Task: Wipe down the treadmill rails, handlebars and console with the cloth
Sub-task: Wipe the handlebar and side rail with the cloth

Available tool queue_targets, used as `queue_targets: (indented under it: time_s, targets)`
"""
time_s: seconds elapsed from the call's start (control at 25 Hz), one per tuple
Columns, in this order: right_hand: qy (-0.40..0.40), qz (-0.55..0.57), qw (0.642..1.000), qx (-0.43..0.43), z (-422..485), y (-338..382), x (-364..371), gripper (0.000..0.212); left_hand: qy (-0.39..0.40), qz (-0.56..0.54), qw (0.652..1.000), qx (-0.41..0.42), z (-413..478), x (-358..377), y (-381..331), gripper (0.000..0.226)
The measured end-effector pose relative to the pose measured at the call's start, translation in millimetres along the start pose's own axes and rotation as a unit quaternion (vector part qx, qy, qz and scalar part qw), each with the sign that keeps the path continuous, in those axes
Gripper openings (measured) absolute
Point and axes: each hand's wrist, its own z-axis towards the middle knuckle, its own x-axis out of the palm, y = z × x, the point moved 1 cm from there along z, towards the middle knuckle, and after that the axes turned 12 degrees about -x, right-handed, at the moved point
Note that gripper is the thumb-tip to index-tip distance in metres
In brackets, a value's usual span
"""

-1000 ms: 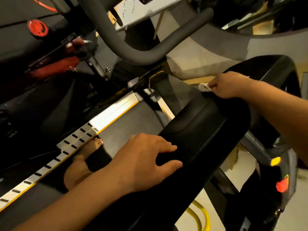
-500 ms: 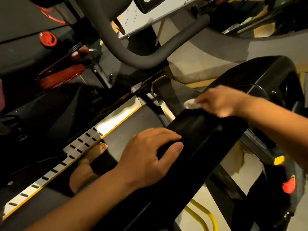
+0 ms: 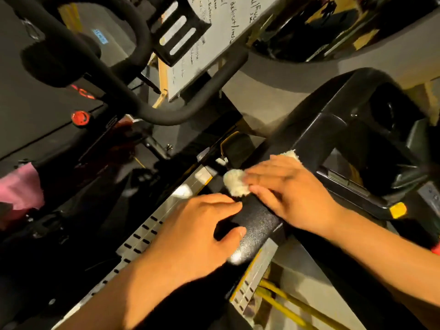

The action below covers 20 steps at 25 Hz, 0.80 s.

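White fuzzy cloth [image 3: 235,184], black textured handlebar [image 3: 257,222], pink rag [image 3: 20,189]

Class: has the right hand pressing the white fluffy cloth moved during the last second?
Yes. The right hand and white fluffy cloth have slid down the black textured handrail, nearly reaching the left hand holding it.
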Motion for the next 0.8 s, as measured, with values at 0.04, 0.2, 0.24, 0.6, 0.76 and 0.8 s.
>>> queue_targets:
  time_s: [0.04, 0.2, 0.24, 0.6, 0.76, 0.8]
  targets:
    - [-0.064, -0.024, 0.997, 0.028, -10.0, -24.1, -4.1, 0.029, -0.012, 0.015, 1.000, -0.005, -0.8, 2.0, -3.2, 0.050]
    - [-0.214, -0.071, 0.942, 0.247, -39.4, -106.1, -20.3, 0.025, -0.056, 0.040, 0.997, 0.020, 6.1, 11.5, -16.9, 0.055]
    - [-0.247, -0.073, 0.926, 0.276, -42.9, -102.3, -16.7, 0.023, -0.057, 0.049, 0.997, 0.020, 7.4, 14.1, -21.0, 0.056]
    - [-0.312, -0.006, 0.945, 0.101, -66.5, 21.9, 49.5, 0.026, -0.128, 0.062, 0.988, 0.062, 37.1, 45.3, -63.3, 0.050]
    - [-0.411, 0.015, 0.843, 0.347, -84.6, -80.3, 24.4, 0.021, -0.095, 0.129, 0.985, 0.070, 48.4, 66.0, -78.6, 0.051]
    - [-0.409, 0.036, 0.823, 0.393, -90.8, -94.1, 21.2, 0.020, -0.087, 0.142, 0.984, 0.068, 51.6, 70.4, -82.6, 0.053]
